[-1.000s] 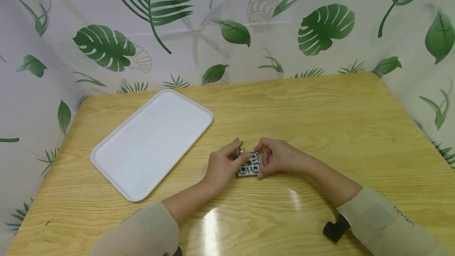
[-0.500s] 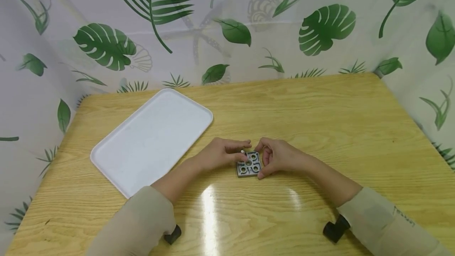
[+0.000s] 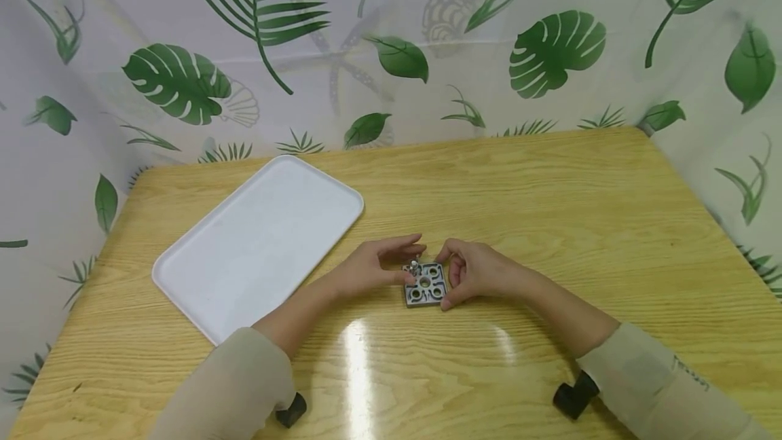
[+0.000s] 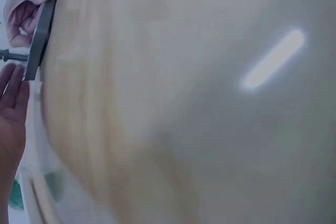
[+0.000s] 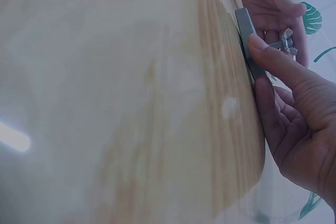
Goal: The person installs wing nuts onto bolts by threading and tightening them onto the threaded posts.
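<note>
A square grey metal plate (image 3: 425, 290) with several round holes lies on the wooden table in the head view. My right hand (image 3: 485, 270) grips its right side, thumb at the near corner and index finger at the far corner. A bolt (image 4: 18, 56) stands out from the plate's far left corner, carrying a wing nut (image 5: 287, 42) at its upper end. Around that bolt my left hand (image 3: 373, 265) is held with fingers extended beyond it and the thumb at the plate's left edge. The left fingers do not close on the bolt.
A white rectangular tray (image 3: 259, 243) lies at an angle on the left of the wooden table (image 3: 550, 202). Behind the table hangs a leaf-printed cloth (image 3: 342, 26). A black wrist device (image 3: 575, 396) shows under the right sleeve, another (image 3: 291, 410) under the left.
My left hand has drawn left and its thumb has slid off the plate's top toward the edge, uncovering the bolt. The right hand keeps its grip, and the plate has barely moved.
</note>
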Demonstrator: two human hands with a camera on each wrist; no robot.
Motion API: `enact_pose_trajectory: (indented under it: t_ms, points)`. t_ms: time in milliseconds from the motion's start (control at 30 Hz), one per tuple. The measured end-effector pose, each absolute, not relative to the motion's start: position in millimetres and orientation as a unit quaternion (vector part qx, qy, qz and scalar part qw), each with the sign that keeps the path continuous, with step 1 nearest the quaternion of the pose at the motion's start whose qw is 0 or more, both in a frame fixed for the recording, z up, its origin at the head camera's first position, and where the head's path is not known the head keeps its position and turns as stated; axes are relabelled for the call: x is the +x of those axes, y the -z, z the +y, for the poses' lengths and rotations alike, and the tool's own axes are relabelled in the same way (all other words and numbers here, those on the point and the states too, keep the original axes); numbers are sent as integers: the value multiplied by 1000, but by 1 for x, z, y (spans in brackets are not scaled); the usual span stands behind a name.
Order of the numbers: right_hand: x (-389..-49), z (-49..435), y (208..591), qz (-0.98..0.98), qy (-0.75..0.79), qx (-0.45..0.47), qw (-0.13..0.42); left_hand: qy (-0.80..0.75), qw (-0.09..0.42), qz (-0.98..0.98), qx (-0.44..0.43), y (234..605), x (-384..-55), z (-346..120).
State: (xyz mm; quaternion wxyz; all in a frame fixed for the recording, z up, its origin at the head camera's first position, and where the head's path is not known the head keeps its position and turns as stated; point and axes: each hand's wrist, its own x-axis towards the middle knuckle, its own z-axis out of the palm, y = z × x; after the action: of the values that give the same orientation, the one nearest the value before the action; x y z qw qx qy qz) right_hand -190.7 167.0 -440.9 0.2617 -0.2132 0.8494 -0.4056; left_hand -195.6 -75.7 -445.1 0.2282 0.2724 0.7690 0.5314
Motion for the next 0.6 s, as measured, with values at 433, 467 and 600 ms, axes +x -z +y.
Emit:
enact_pose_trajectory:
  t_ms: [433, 467, 600]
  points:
    - [-190, 169, 439, 850, 405, -218, 256, -599, 17, 789, 135, 457, -155, -52]
    - [-190, 168, 439, 850, 405, -218, 257, -595, 11, 792, 135, 457, -155, -51]
    - [-189, 166, 437, 851, 402, -218, 259, -588, -9, 796, 143, 456, -155, -48]
